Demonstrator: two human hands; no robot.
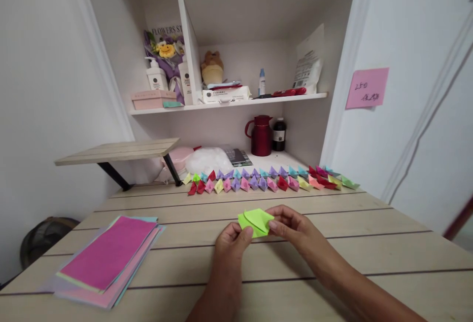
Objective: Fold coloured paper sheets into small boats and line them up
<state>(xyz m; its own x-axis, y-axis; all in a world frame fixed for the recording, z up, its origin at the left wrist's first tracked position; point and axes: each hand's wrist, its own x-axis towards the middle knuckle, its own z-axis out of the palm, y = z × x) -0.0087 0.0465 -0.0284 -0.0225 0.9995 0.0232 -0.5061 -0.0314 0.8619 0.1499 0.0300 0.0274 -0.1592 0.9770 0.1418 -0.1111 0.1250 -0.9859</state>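
while paper boats (283, 184) line up over there, folded green paper (258, 218) is held
left hand (229, 243) pinches its left edge, right hand (297, 226) its right

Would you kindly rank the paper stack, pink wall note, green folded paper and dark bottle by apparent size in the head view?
Largest to smallest:
1. Paper stack
2. Pink wall note
3. Green folded paper
4. Dark bottle

Lime-green paper (257, 220), folded, layered, held between left hand (229, 245) and right hand (298, 228).
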